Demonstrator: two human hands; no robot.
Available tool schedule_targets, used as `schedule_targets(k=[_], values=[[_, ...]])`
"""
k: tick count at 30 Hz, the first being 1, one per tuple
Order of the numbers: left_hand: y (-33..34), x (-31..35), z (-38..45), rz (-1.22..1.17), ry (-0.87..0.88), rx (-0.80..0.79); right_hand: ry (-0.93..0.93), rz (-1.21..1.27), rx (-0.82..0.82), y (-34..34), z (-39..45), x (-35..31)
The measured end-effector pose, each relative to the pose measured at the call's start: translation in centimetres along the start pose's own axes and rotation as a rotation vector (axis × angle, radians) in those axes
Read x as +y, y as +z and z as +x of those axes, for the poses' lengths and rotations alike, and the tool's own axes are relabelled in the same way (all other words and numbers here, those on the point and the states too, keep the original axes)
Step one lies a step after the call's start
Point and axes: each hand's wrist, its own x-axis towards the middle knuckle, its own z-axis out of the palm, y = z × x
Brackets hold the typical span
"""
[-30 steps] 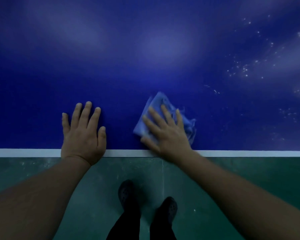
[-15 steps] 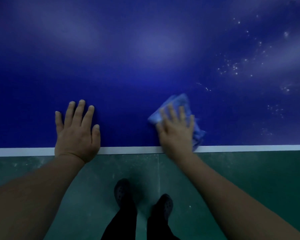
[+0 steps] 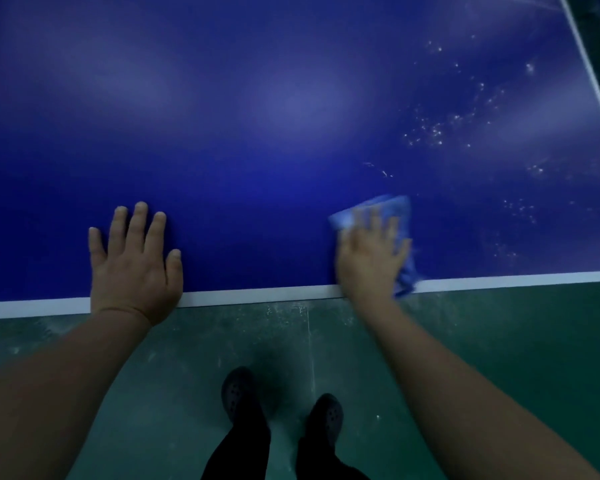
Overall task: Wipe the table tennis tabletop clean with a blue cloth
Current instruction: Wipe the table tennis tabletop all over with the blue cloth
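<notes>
The dark blue table tennis tabletop [image 3: 257, 150] fills the upper view, with a white stripe [image 3: 257, 294] along its near edge. My right hand [image 3: 369, 258] lies flat with straight fingers on a crumpled light blue cloth [image 3: 395, 206], pressing it on the tabletop just inside the near edge; the hand and cloth are motion-blurred. My left hand [image 3: 134, 268] rests flat on the tabletop at the near edge, fingers spread, holding nothing. White specks [image 3: 437, 129] are scattered over the tabletop's right part, beyond and right of the cloth.
A green floor [image 3: 499, 341] lies below the table edge, with my two dark shoes [image 3: 238, 393] on it. A white line [image 3: 589, 74] marks the table's right border at the upper right.
My right hand has slid the cloth to the right along the near edge, toward the white specks. My left hand has stayed flat in place.
</notes>
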Motion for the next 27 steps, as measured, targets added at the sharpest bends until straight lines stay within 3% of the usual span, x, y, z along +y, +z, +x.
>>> schedule_targets(k=[2, 4, 7, 9, 12, 17, 21, 23, 27], values=[[-0.2, 0.3, -0.2, 0.004, -0.021, 0.016, -0.365, -0.036, -0.124, 0.8, -3.2, -1.2], [-0.4, 1.7, -0.5, -0.037, 0.013, 0.065, -0.426, -0.032, -0.128, 0.2, -2.4, 2.5], [0.2, 6.4, -0.8, -0.1, 0.151, 0.088, 0.005, -0.08, -0.074, -2.0, 1.2, 10.5], [0.9, 9.4, -0.9, -0.117, 0.201, 0.058, 0.169, -0.037, -0.104, -2.9, 2.1, 12.7], [2.2, 10.9, -0.9, -0.076, 0.18, 0.041, 0.069, -0.074, -0.077, -1.9, 1.7, 9.1], [3.0, 10.5, -0.8, -0.132, 0.19, 0.175, -0.448, -0.079, -0.045, 1.3, 1.7, -4.4], [3.4, 10.6, -0.7, -0.101, 0.196, 0.192, -0.657, -0.057, -0.056, 1.6, 6.6, -10.5], [3.3, 10.6, -0.6, -0.088, 0.203, 0.165, -0.52, -0.138, -0.03, 0.9, 10.6, -7.2], [3.1, 10.7, -0.5, -0.066, 0.197, 0.084, 0.167, -0.104, 0.032, -2.4, 14.3, 8.0]])
